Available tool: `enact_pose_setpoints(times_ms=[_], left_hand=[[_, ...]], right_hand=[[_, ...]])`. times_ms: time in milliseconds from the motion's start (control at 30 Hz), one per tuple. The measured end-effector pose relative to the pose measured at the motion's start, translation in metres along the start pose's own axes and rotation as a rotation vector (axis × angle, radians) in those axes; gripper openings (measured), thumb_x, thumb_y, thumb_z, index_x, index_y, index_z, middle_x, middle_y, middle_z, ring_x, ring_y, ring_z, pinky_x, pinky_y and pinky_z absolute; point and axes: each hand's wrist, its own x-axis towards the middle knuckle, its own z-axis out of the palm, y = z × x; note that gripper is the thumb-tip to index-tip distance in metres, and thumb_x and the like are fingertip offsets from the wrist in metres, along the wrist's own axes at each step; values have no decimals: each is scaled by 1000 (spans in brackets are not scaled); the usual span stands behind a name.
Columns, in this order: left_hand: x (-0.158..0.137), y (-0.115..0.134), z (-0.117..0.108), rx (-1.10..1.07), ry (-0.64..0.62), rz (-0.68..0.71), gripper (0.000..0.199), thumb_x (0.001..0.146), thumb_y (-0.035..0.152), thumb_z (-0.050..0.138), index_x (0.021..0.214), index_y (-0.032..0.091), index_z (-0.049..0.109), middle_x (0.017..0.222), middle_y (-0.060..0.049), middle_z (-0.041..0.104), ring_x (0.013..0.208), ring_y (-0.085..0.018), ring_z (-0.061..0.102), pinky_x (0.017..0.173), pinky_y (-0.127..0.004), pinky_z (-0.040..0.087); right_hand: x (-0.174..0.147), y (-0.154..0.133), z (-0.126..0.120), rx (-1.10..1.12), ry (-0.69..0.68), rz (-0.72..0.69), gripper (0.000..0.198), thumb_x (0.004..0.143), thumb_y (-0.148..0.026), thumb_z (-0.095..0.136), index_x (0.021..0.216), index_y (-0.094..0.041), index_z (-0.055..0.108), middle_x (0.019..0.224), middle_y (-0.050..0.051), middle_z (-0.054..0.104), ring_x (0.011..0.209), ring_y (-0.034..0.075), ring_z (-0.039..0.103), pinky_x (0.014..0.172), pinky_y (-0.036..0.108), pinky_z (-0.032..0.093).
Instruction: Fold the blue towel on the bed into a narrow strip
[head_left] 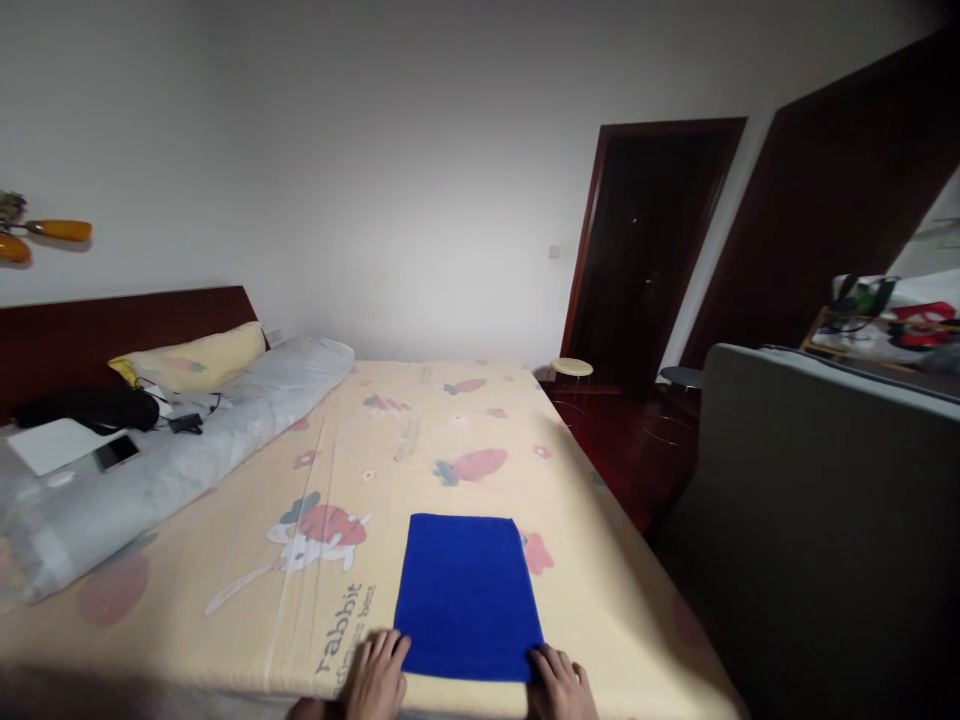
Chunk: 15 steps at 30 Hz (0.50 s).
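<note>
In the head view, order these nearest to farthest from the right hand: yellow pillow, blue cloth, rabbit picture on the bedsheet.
1. Blue cloth: at the right hand, by its fingers.
2. Rabbit picture: left of the cloth.
3. Yellow pillow: far left, against the headboard.

Pale wall (420,200) — dark headboard (187,308) at left, dark door (637,240) at right, yellow-topped stool (572,367) on deep-red floor (634,450).

We've 2 hands (379,678) (561,684), 1 cloth (469,600) nr front edge of bed (630,600), 1 yellow pillow (202,360) nr L edge, 2 stools (572,367) (681,377).
</note>
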Motion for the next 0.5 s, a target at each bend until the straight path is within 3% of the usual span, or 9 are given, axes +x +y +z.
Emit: enact_pose_setpoints(times_ms=[133, 300, 500], left_hand=[[1, -3, -14, -54, 90, 50, 52, 76, 8, 37, 113, 34, 62, 120, 1, 69, 117, -19, 56, 108, -41, 37], [3, -3, -27, -101, 133, 104, 43, 74, 6, 38, 95, 30, 67, 103, 0, 70, 104, -20, 59, 100, -39, 41], [1, -16, -25, -170, 155, 83, 28, 65, 7, 50, 75, 28, 67, 88, 0, 71, 98, -20, 62, 105, -39, 41]], right_hand=[[5, 0, -6, 4, 17, 6, 45, 70, -9, 52, 106, -33, 62, 107, -3, 71, 92, 17, 62, 80, 29, 37], [20, -18, -32, 70, -57, 108, 32, 70, -8, 47, 87, -27, 66, 90, 0, 70, 85, 19, 59, 79, 32, 38], [15, -19, -45, 263, -173, 129, 18, 78, -27, 48, 83, -23, 64, 91, 5, 68, 89, 21, 58, 84, 36, 42]])
